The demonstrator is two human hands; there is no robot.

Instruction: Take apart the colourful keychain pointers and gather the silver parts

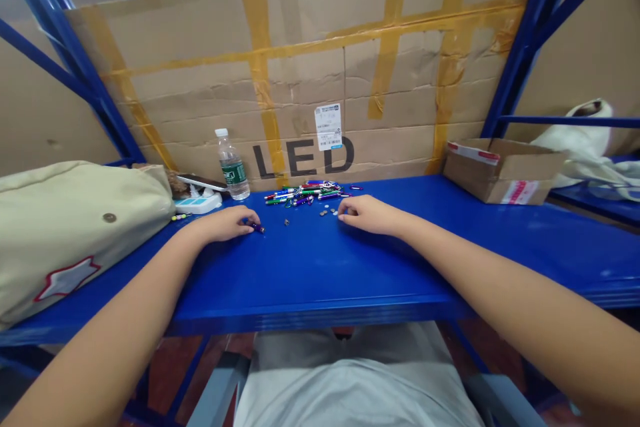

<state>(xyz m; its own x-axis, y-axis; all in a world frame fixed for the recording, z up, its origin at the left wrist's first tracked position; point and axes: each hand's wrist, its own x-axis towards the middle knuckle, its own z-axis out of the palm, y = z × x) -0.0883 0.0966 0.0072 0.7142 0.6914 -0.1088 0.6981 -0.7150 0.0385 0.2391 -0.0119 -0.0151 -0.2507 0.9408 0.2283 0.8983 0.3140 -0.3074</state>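
The table (300, 270) carries a pile of pens (303, 193) beyond the left grip (229, 223) and right grip (371, 215). The left is closed on a purple tube (259, 229): hold it steady. Between them sits a metal piece (287, 221); beside the right, whose hold I cannot tell, lie discs (323, 213): pinch singly.

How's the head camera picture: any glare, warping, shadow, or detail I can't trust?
Head view: washed-out brightness along the top, above the cardboard; wide-angle stretch, with blue posts slanting outward; soft shadow on the table below the right hand; small discs by its fingertips too tiny for detail.
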